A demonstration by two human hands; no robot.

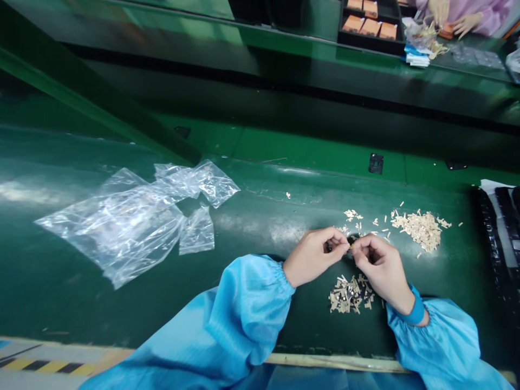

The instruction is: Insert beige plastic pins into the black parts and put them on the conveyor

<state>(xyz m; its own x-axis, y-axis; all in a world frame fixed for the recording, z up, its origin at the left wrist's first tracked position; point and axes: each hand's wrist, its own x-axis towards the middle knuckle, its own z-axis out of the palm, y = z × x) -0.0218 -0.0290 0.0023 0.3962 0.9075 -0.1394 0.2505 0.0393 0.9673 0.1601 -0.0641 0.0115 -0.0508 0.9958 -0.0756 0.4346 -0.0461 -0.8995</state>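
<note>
My left hand [317,253] and my right hand [379,265] meet above the green bench, thumb and fingertips pinched together on both. Between the fingertips sits a tiny part, partly yellowish, too small to name. Just below my hands lies a pile of small beige and dark pieces [350,295]. A larger heap of small beige strips [420,230] is to the right, beyond my right hand. Past my fingertips, a few loose beige strips [352,215] are scattered.
Clear plastic bags [134,227] lie to the left. A black part [376,163] rests on the far ledge. Black trays [493,238] stand at the right edge. Across the bench, a person's hands [467,23] work beside a black tray holding orange pieces [370,27]. A green beam [101,97] slants at upper left.
</note>
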